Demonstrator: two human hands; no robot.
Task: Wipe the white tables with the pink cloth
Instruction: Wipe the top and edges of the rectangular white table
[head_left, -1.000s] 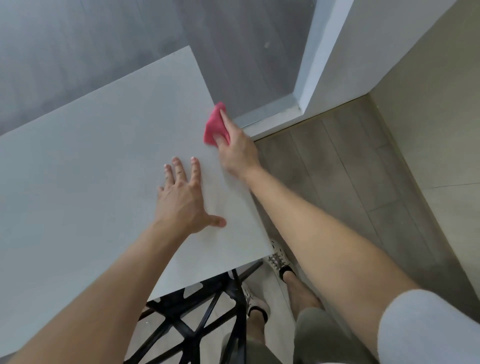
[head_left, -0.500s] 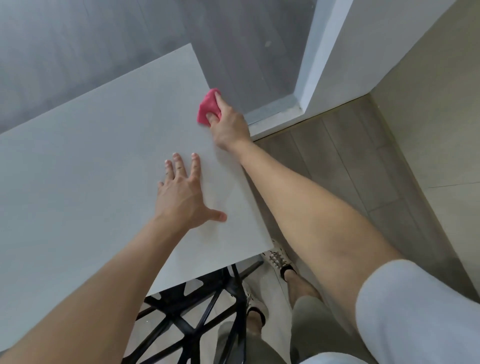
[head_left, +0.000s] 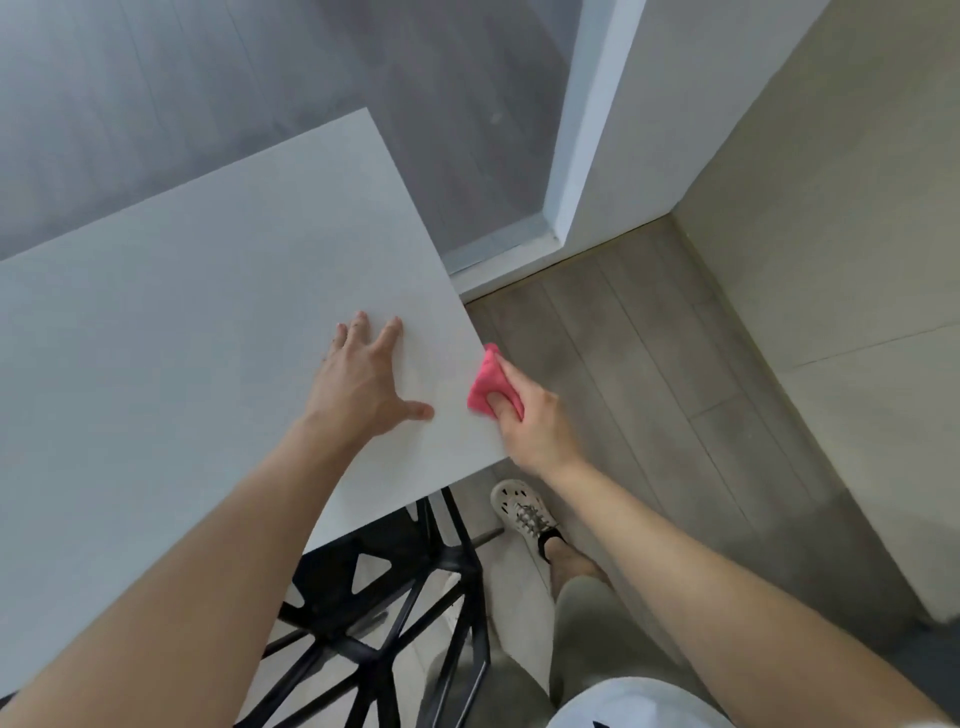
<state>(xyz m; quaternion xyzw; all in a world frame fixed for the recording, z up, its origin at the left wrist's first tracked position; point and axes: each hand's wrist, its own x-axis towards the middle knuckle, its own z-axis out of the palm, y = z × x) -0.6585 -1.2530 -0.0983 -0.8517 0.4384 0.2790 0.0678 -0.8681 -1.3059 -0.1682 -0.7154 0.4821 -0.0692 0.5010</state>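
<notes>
Pink crumpled cloth (head_left: 493, 389) sits at the right edge of the flat white table (head_left: 182, 338), just right of the frame's centre. We grip it in our right hand (head_left: 535, 426), thumb and fingers curled round it, pressing it against the table's rim. Our left hand (head_left: 363, 389) lies palm down on the tabletop just beside it, fingers straight and spread, holding nothing. At lower centre, under the table's near corner, we see a black openwork chair frame (head_left: 415, 597), and to its right our white perforated shoe (head_left: 522, 512) on the grey plank floor (head_left: 649, 364).

White table (head_left: 156, 338), left part beyond picture edge.
</notes>
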